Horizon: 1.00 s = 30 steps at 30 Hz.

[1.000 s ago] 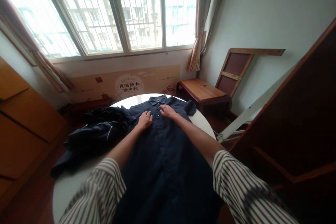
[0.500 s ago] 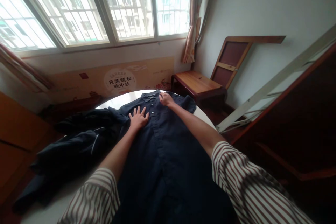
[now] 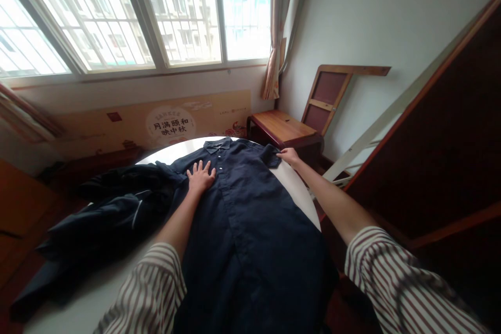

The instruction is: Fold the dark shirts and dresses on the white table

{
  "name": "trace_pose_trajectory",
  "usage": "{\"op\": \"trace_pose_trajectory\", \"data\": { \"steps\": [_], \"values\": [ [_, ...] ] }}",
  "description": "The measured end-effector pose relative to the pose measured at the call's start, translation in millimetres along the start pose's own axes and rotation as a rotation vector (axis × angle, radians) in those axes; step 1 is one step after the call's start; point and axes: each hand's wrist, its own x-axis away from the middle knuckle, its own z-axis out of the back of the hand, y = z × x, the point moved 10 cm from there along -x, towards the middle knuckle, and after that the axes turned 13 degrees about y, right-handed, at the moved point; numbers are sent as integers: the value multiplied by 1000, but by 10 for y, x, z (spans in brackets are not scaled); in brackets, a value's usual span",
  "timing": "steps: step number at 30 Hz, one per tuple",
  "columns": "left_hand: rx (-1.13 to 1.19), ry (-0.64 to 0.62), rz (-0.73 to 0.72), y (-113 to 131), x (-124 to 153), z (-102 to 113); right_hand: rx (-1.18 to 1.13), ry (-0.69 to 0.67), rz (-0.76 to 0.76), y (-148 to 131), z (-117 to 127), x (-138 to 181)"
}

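A dark navy button-up shirt [image 3: 250, 209] lies spread front side up on a round white table [image 3: 303, 193], its collar [image 3: 217, 144] toward the window. My left hand [image 3: 201, 176] rests flat with fingers spread on the shirt's chest, left of the button line. At the right, my right hand [image 3: 288, 157] pinches the edge of the short sleeve [image 3: 270, 155], near the table's rim. Dark clothes with a thin white stripe [image 3: 105, 219] are heaped on the table to the left of the shirt.
Behind the table stands a low wooden side table [image 3: 284, 128] with a wooden panel [image 3: 326, 96] leaning on the wall. A printed cardboard box [image 3: 219, 109] sits below the barred window. A large dark wooden board [image 3: 434, 167] and a pale metal frame [image 3: 348, 159] slant at the right.
My right hand has moved right from beside the collar to the sleeve's edge and grips it there. My left hand stays flat on the shirt. The view has shifted slightly.
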Motion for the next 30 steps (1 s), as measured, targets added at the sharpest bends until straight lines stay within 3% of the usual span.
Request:
{"op": "trace_pose_trajectory", "data": {
  "steps": [6, 11, 15, 17, 20, 24, 30],
  "values": [
    [-2, -2, 5, 16, 19, 34, -78, 153, -47, -49, 283, -107],
    [-6, 6, -2, 27, 20, 43, -175, 109, 93, -600, 367, -51],
    [-9, 11, -5, 24, 18, 40, -207, -215, 385, -1316, 112, 306],
    [-5, 13, -5, 25, 20, 48, -110, -345, 506, -1476, -1, 569],
    [4, 8, -4, 28, 24, 54, 79, -328, 513, -1309, -10, 855],
    [8, 6, -4, 23, 15, 37, 405, -388, 466, -718, -28, 1239],
    [12, 12, -8, 13, 8, 18, 405, -386, 442, -302, 169, 1381]
  ]
}}
